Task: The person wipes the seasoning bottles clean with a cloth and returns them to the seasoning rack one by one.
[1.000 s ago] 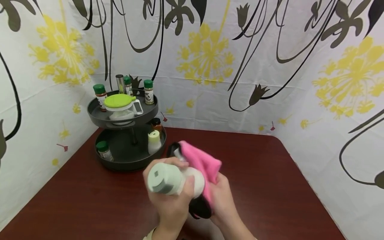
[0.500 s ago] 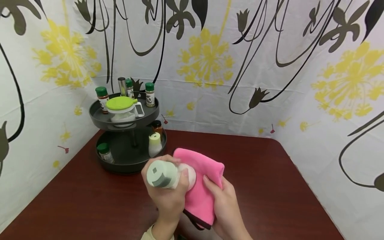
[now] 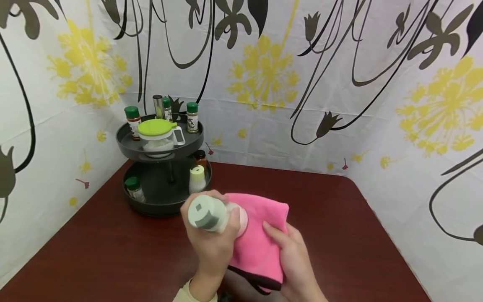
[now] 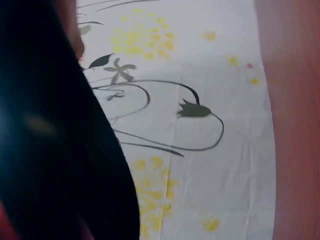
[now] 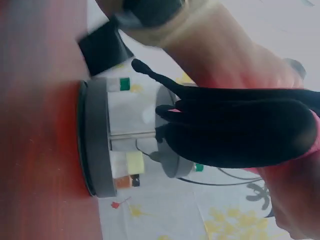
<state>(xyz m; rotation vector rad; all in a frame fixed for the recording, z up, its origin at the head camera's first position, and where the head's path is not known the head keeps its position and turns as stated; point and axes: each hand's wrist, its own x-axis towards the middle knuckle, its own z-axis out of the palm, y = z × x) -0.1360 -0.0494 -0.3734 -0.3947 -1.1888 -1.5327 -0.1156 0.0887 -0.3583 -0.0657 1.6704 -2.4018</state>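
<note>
My left hand grips a white bottle with a pale green cap, tilted so that the cap faces the camera. A pink cloth with a dark edge lies against the bottle's far end. My right hand holds this cloth on its right side, thumb on top and the other fingers hidden behind it. The right wrist view shows the cloth's black side hanging between both hands. In the left wrist view a large dark shape covers the left part, and the bottle cannot be seen there.
A two-tier black turntable stands at the back left of the dark red table. It bears several spice jars, a white container with a lime lid and a small bottle with a pale yellow cap. Patterned fabric hangs behind.
The right hand has spread the pink cloth flatter and drawn it slightly right and down, so its pink face shows more. The left hand keeps hold of the bottle at nearly the same place.
</note>
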